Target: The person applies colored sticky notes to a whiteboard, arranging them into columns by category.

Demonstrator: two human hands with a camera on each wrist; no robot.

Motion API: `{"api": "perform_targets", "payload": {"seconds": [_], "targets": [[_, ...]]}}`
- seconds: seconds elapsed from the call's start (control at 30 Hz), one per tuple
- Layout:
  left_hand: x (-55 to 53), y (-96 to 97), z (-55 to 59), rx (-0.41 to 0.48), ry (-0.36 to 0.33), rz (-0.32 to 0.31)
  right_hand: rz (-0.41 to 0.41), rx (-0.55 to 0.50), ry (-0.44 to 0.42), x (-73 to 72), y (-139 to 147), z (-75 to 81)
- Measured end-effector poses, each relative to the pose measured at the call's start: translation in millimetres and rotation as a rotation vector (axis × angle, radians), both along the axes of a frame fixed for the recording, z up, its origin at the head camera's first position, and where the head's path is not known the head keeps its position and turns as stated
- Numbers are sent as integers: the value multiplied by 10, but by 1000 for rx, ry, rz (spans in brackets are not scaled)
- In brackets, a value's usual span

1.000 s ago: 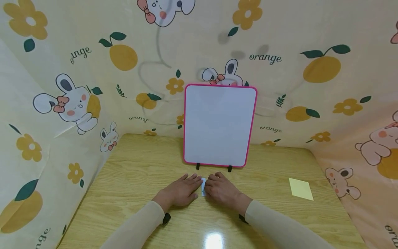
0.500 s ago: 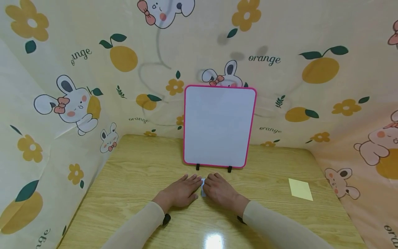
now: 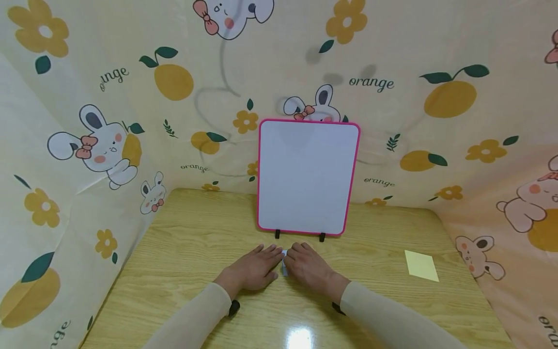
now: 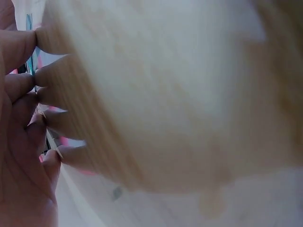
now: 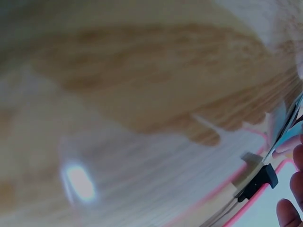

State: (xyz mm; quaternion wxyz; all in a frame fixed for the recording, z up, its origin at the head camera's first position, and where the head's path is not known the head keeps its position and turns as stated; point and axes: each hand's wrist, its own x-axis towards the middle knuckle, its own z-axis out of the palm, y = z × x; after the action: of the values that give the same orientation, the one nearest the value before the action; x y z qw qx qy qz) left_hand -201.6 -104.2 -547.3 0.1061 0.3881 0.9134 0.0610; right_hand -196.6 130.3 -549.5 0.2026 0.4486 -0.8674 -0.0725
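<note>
A small light-blue piece of paper (image 3: 285,270) lies on the table between my two hands, with only a narrow strip showing in the head view. On its left, my left hand (image 3: 252,268) lies palm down with straight fingers, the fingertips at the paper's edge. My right hand (image 3: 311,269) covers the rest of the paper, its fingers curled and gripping it. In the right wrist view, blue paper (image 5: 289,135) shows beside the right fingertips (image 5: 297,182). The left wrist view shows the left hand's fingers (image 4: 21,85) against the tabletop; the exact finger contact is partly hidden.
A white board (image 3: 307,177) with a pink frame stands on black feet (image 3: 322,237) just beyond the hands. A yellow square of paper (image 3: 421,265) lies to the right on the wooden table (image 3: 196,223). Printed cloth (image 3: 174,145) encloses the back and sides.
My right hand has shifted slightly left over the blue paper, so less of the paper shows. The left hand stays in place.
</note>
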Motion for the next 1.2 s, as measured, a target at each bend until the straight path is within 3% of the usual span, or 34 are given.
{"api": "perform_targets", "payload": {"seconds": [0.37,0.5,0.67,0.87,1.2], "targets": [[-20,17,41,-1,8,21,-27,-17,-64,7,19,12],[36,-14,99,19,18,23,-37,-64,-91,-2,37,16],[180,-76,137,20,58,-30,-35,-129,-78,-10,54,42],[319,-104,107,-16,108,-114,-42,-154,-71,-14,75,59],[350,-47,28,-50,184,-189,-31,-157,-46,-29,95,19]]}}
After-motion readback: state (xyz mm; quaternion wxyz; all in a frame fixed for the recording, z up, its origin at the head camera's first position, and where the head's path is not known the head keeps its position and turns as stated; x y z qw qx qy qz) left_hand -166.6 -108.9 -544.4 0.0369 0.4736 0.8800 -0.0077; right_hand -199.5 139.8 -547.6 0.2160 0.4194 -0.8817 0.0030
